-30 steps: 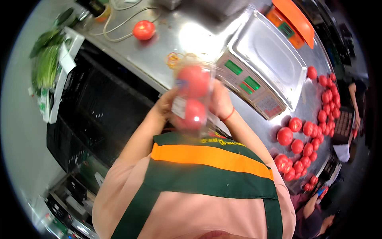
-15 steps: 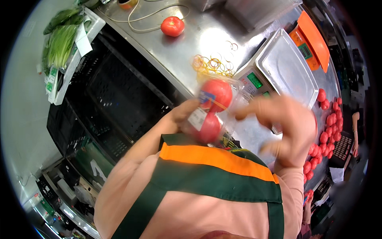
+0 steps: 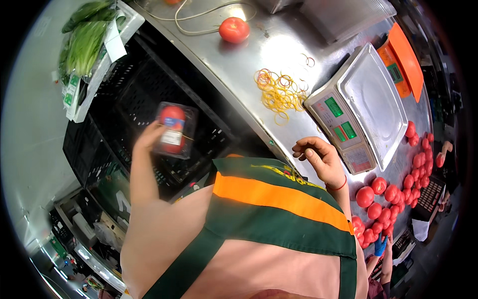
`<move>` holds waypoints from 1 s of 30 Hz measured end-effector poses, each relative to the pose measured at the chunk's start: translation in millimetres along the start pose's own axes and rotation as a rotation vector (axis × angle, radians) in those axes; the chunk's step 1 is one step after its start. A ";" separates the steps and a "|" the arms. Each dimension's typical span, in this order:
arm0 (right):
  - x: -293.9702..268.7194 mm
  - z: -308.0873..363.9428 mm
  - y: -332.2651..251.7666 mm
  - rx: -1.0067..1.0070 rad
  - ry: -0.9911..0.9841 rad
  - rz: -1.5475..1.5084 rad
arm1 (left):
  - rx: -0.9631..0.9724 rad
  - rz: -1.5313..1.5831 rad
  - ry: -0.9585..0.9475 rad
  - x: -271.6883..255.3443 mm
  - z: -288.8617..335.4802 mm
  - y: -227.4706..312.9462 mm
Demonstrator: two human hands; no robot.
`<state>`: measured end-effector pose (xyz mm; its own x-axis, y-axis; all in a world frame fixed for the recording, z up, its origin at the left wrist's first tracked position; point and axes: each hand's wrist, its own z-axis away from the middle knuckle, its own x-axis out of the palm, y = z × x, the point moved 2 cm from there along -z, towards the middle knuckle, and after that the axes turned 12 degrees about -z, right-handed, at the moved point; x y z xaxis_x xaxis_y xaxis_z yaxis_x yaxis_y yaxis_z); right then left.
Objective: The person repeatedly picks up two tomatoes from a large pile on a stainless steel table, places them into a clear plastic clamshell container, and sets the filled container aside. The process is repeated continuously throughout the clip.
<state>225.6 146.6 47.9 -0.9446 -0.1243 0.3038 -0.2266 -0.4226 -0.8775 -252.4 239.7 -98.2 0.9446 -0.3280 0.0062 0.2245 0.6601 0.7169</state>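
My left hand (image 3: 148,136) grips the side of a clear plastic box (image 3: 172,137) with red tomatoes inside. The box carries a blue and a white label, and a rubber band runs around it. It is held over a black perforated crate (image 3: 130,107) at the left of the table; whether it touches the crate I cannot tell. Near the table's front edge, my right hand (image 3: 323,160) is loosely curled, thumb apart from the fingers, with nothing in it. The closest thing to it is a digital scale (image 3: 373,109) with green displays and a bare metal pan.
Loose yellow rubber bands (image 3: 281,94) lie on the metal table (image 3: 214,57). A single tomato (image 3: 234,30) sits near a pale cable; many tomatoes (image 3: 383,214) spread at the right. Beyond are an orange scale (image 3: 406,62), leafy greens (image 3: 87,50) and another person's blue-gloved hand (image 3: 380,245).
My left hand has carried the tomato box left, from in front of my chest to over the black crate. My right hand has come down, away from where the box was.
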 end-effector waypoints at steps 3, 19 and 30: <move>5.8 -7.8 4.2 0.018 0.028 0.004 | -0.063 -0.266 -0.276 21.4 -60.5 -42.3; -2.6 -5.3 30.8 -0.001 0.190 0.000 | 0.277 -0.528 0.976 114.7 -96.1 80.1; -5.0 -14.6 18.7 -0.063 0.231 0.435 | 0.492 -1.332 1.095 124.9 -87.1 108.3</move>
<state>222.6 152.4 24.5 -0.9811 -0.0720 -0.1793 0.1930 -0.3198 -0.9276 -89.2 329.1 -80.6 -0.0367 0.2696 -0.9623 0.9987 0.0437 -0.0259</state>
